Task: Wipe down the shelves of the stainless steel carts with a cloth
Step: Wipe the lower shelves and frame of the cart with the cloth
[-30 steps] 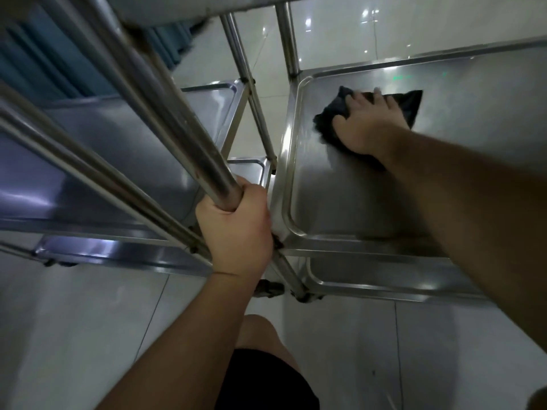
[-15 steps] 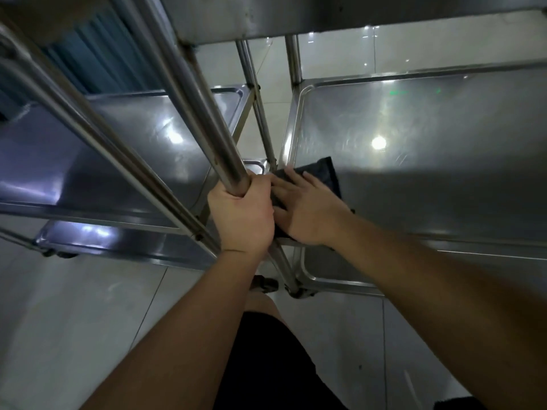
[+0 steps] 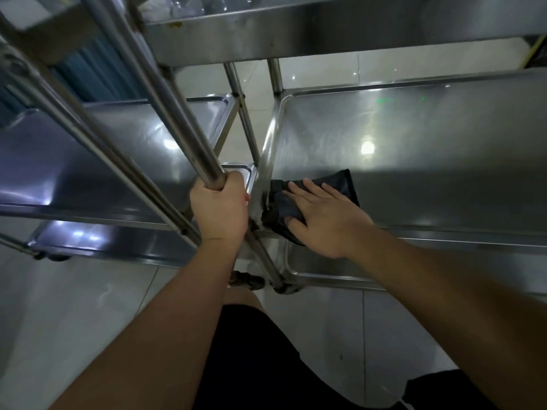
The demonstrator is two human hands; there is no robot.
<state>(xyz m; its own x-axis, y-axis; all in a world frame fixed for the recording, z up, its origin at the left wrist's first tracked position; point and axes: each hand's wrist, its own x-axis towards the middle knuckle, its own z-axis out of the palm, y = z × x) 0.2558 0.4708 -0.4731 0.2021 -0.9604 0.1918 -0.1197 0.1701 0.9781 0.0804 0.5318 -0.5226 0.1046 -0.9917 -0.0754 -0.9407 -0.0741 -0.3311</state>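
Two stainless steel carts stand side by side. My right hand (image 3: pixel 324 218) lies flat with straight fingers on a dark cloth (image 3: pixel 340 184), pressing it onto the near left corner of the right cart's middle shelf (image 3: pixel 429 149). Part of the cloth hangs over the shelf's front rim. My left hand (image 3: pixel 220 207) grips the upright steel post (image 3: pixel 165 96) at the cart's near corner, fingers wrapped round it.
The left cart's middle shelf (image 3: pixel 103 155) sits at the same height, with a lower shelf (image 3: pixel 97 238) under it. An upper shelf (image 3: pixel 296 34) runs overhead. A narrow gap separates the carts. Cart casters (image 3: pixel 247 281) stand by my knee on the tiled floor (image 3: pixel 74 315).
My right hand dragged the cloth from the shelf's far left area back to the near left corner, then shifted slightly right. My left hand stayed on the post.
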